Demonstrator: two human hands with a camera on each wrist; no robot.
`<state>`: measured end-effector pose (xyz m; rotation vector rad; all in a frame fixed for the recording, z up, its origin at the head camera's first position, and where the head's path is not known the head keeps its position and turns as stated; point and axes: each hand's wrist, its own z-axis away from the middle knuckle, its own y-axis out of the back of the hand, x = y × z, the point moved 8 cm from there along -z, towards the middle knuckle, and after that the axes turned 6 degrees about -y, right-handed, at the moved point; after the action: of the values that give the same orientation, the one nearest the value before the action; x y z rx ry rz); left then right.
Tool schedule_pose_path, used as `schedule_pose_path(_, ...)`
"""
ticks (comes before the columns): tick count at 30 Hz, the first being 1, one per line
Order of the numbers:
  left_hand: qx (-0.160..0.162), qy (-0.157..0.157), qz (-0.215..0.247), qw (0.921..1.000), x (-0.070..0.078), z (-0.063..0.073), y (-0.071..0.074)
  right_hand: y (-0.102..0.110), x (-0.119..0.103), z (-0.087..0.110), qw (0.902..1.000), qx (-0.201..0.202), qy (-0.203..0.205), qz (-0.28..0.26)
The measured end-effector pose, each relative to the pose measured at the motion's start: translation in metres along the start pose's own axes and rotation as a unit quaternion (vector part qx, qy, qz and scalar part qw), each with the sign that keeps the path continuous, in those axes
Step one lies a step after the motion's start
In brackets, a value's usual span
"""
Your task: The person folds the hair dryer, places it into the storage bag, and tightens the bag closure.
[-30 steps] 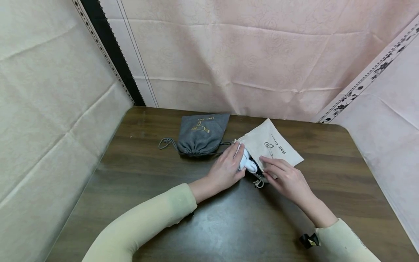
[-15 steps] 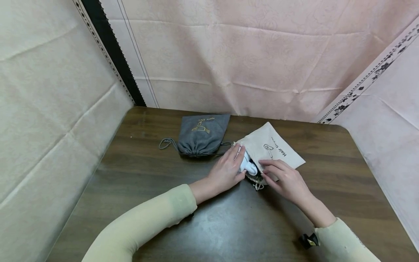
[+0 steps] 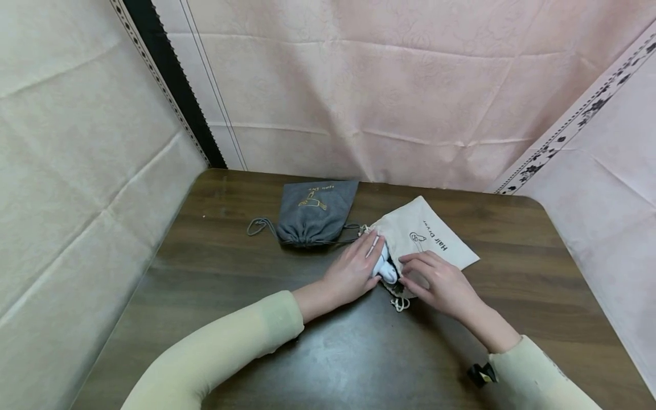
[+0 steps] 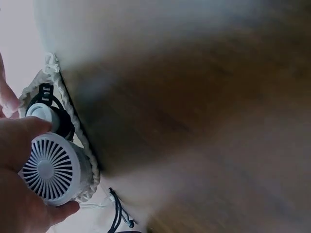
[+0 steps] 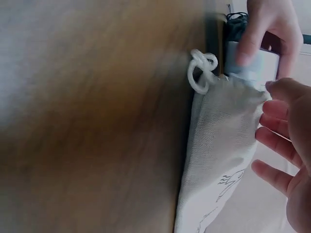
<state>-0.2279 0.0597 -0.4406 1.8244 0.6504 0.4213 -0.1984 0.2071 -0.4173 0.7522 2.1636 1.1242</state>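
A white hair dryer (image 3: 387,273) lies in the mouth of a cream drawstring pouch (image 3: 445,236) printed "Hair Dryer". My left hand (image 3: 349,270) grips the dryer's body, thumb and fingers around its round slatted grille (image 4: 46,169) in the left wrist view. Beside the grille, a black cord (image 4: 64,124) sits inside the pouch opening. My right hand (image 3: 438,285) pinches the pouch's edge at the mouth between thumb and fingers. A white drawstring loop (image 5: 201,70) hangs at the near side of that mouth. Most of the pouch's inside is hidden.
A dark grey drawstring pouch (image 3: 315,213) with a gold hair dryer print lies left of the cream one. Its cord (image 3: 260,225) loops out to the left. The brown wooden table (image 3: 230,353) meets cloth-covered walls (image 3: 410,102) at the back and sides.
The cream pouch has turned slightly, its near mouth corner shifting toward me and left. The hair dryer's exposed white part and my right hand have moved slightly the same way.
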Motion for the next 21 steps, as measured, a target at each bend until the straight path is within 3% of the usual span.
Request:
schedule_pose_path(4, -0.013, 0.016, -0.002, 0.9998, -0.005, 0.007, -0.003, -0.004, 0.004, -0.013, 0.9998, -0.004, -0.017, 0.009)
schedule_pose_path(14, -0.02, 0.121, 0.043, 0.9915, -0.023, 0.027, -0.002, -0.015, 0.012, -0.055, 0.9957, -0.045, -0.049, 0.064)
schedule_pose_path(21, 0.007, 0.134, 0.047, 0.9899, -0.025, 0.032, 0.004, -0.018, 0.012, -0.069, 0.9924, -0.048, -0.053, 0.1)
